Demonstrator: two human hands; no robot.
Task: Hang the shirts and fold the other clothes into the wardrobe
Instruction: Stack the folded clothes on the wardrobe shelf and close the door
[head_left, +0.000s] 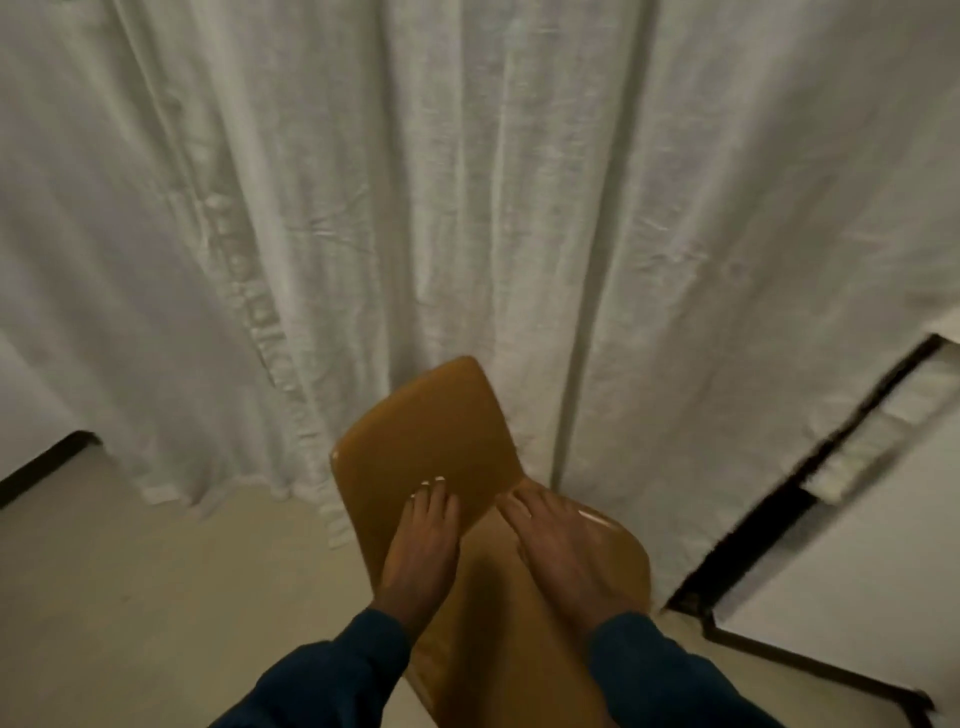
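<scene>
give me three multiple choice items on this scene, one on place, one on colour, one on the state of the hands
1. Where is the chair?
A. right in front of the curtain
B. on a table
C. inside an open wardrobe

2. What colour is the chair?
A. blue
B. mustard brown
C. white

3. How do the left hand and right hand lie?
A. both in fists, off the chair
B. one holds a shirt
C. both rest on the chair, fingers fairly straight

Answers: 1 A, the curtain hangs directly behind it; 2 B, its shell is mustard brown; 3 C, both palms lie flat on it.
</scene>
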